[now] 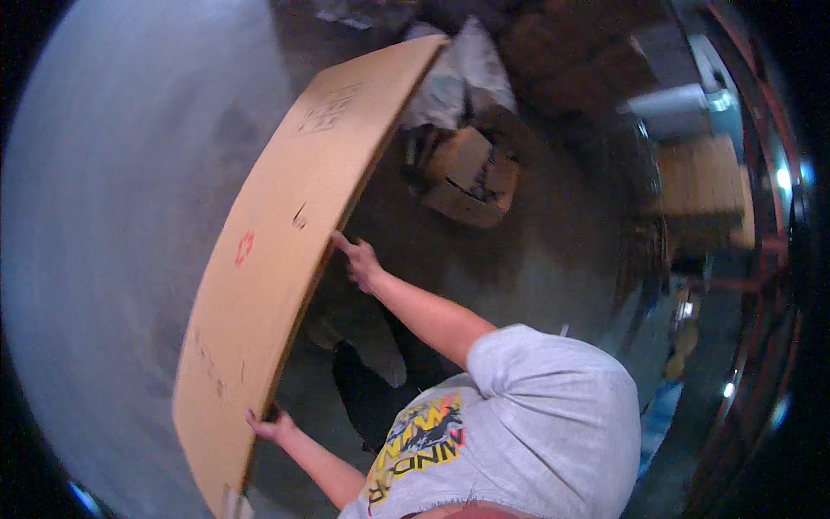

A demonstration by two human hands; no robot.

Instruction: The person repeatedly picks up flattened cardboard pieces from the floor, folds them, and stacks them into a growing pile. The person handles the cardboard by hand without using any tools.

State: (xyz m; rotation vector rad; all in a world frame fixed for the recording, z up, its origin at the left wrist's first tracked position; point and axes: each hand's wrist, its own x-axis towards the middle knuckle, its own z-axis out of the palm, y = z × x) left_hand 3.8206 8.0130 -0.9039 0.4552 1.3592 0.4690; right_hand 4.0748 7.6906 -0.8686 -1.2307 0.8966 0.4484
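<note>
A large flat brown cardboard sheet [277, 233] stands on edge and runs from the top middle down to the lower left, bowed slightly. My left hand [270, 426] grips its right edge near the lower end, fingers curled around it. My right hand [357, 259] is higher up on the same edge, with fingers on the sheet's edge and back side. Both bare forearms reach out from my grey printed T-shirt [527, 415] at the lower right.
A grey wall [104, 225] fills the left side behind the sheet. On the concrete floor [553, 259] lie a crumpled brown cardboard box [471, 177] and white bags [462, 73]. A stack of light brown boards [700, 177] stands at the right, with red metal framing beyond.
</note>
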